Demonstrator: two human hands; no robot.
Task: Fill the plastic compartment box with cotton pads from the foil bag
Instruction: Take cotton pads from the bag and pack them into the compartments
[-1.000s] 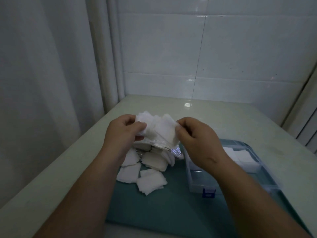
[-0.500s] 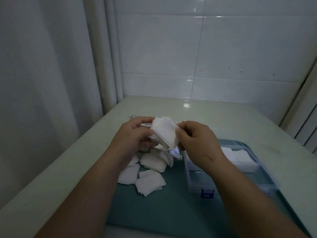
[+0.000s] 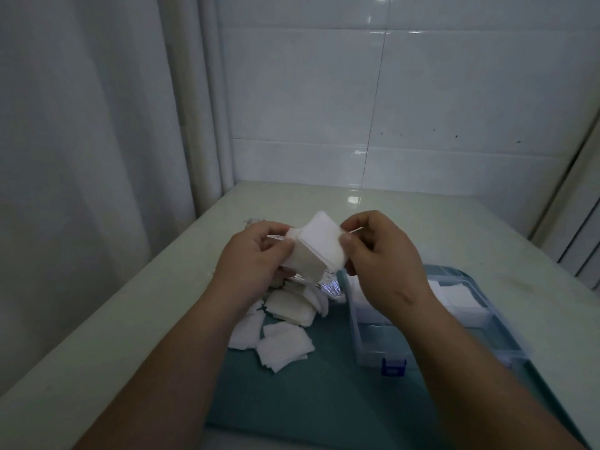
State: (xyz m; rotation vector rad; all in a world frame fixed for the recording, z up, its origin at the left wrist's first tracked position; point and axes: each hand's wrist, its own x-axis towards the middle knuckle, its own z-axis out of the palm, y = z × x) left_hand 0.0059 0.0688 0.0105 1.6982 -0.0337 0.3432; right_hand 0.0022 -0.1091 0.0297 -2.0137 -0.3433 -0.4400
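Pads [image 3: 282,345] loose on mat [image 3: 324,401] beside box [image 3: 370,355]

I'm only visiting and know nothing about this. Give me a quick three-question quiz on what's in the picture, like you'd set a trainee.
1. True or false: the left hand and the right hand both hold the stack of cotton pads.
2. Where do the loose pads lie? A) to the left of the compartment box; B) inside it; C) on the floor.
3. Fill in: the latch on the box's near wall is ____ in colour.

Key: 1 true; 2 A; 3 blue.
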